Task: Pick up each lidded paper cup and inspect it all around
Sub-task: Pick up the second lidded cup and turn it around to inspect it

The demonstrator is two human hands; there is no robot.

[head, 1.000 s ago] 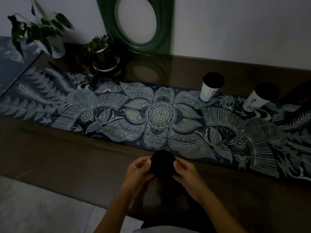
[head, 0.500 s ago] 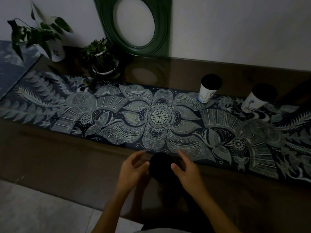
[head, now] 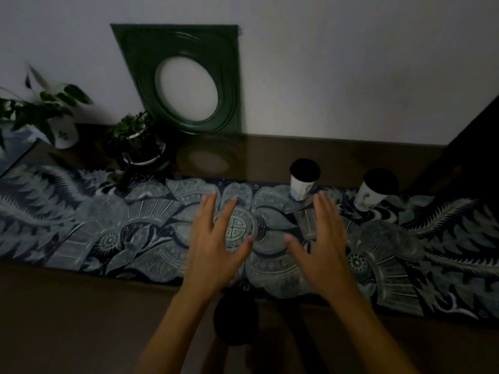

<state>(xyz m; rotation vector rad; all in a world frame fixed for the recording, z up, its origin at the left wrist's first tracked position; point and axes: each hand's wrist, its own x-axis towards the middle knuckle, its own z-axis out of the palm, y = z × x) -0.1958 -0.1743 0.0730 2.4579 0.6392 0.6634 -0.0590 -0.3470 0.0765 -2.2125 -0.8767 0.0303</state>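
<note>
The left hand [head: 216,247] and right hand [head: 324,238] hover spread wide and empty above the patterned runner [head: 108,233]. One black-lidded paper cup [head: 235,321] stands near the table's front edge below them. Two lidded cups [head: 303,182] [head: 375,192] stand at the back, probably awaiting inspection.
</note>
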